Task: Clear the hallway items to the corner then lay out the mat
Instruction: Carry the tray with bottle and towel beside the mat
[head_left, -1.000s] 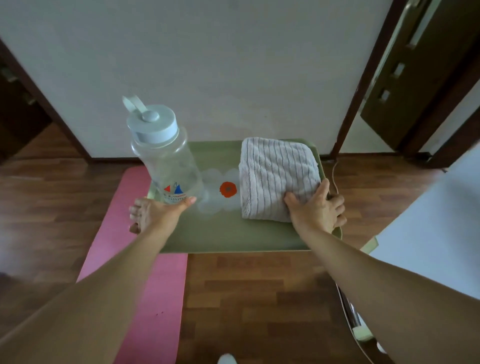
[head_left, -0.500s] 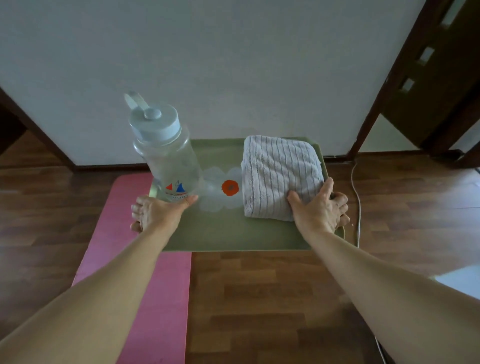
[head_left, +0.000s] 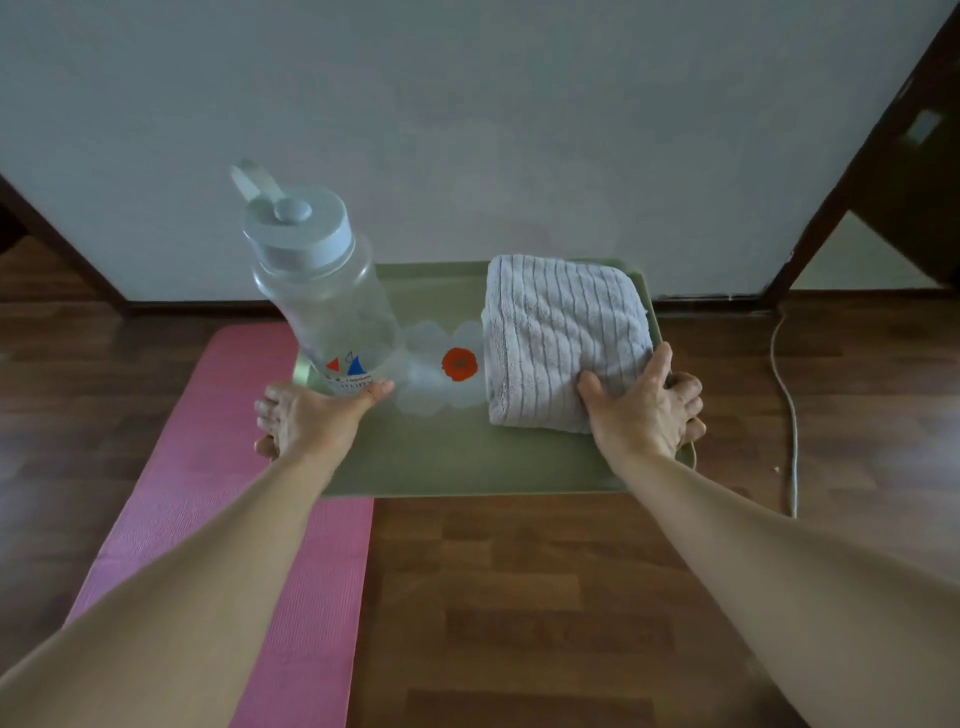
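You carry the green tray level above the floor, your left hand clenched on its left edge, your right hand on its right edge, thumb pinning the folded towel; the bottle stands unsecured at the left, nearer your left hand, with the pink mat below

swung left with the tray: white furniture at 4 o'clock gone from view, dark door slid toward 2 o'clock, cable on the floor now exposed.
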